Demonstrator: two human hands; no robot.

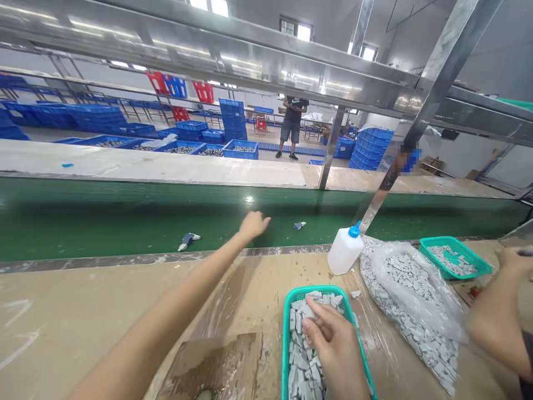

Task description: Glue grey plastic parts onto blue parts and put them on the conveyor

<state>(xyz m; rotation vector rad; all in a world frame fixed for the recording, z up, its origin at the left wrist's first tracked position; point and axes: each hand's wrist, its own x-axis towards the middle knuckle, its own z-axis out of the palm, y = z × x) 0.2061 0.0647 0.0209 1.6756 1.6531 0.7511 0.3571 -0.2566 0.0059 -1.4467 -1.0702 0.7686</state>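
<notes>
Left grip: the left hand [254,226] hangs open over the green conveyor belt [125,216], holding nothing.
Right grip: the right hand [333,339] pinches a grey block [310,310] on the heap in a teal basket [286,339].
Edges: that basket stands well back from the belt's near edge, with open bench [83,328] to its left.
Other containers: a plastic bag [416,294] of grey blocks lies beside it; a second teal basket [441,239] holds more, near a co-worker's hand [506,289]; a white bottle [343,253] stands upright.
</notes>
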